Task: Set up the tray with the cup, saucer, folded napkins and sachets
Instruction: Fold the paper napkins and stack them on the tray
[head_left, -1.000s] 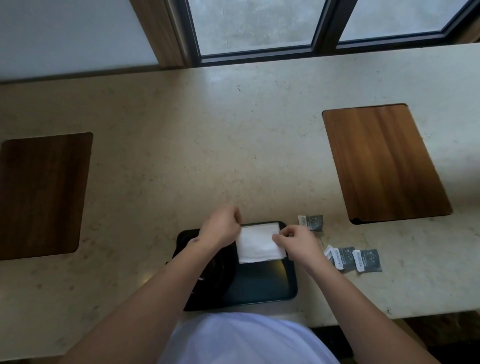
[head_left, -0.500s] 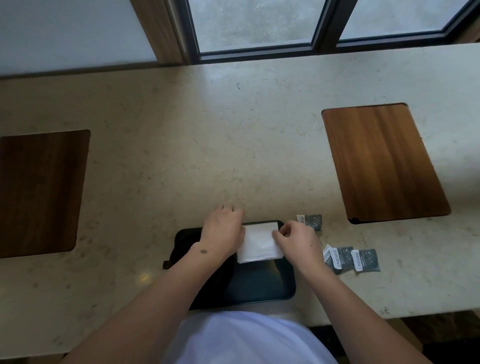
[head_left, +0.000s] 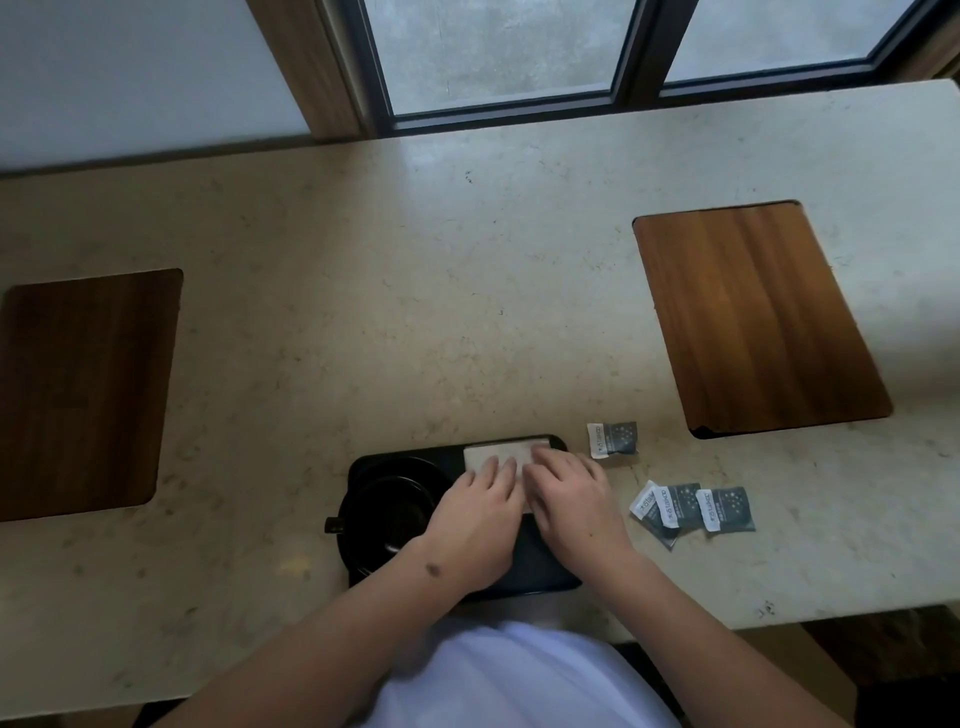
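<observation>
White folded napkin (head_left: 501, 457) lies at the far edge of the black tray (head_left: 540, 571); left hand (head_left: 478, 519) and right hand (head_left: 574, 499) press it flat, fingers spread, gripping nothing; cup (head_left: 387, 512) sits left; four sachets (head_left: 691, 509) wait on the counter (head_left: 415, 322); probably next to load.

Black tray (head_left: 545, 577) — black cup (head_left: 387, 512) on saucer (head_left: 395, 467), white napkin (head_left: 498, 452), four sachets (head_left: 613, 439) beside.

Dim daylight from the window (head_left: 498, 52) behind the counter (head_left: 415, 260); wide-angle bending at edges.
</observation>
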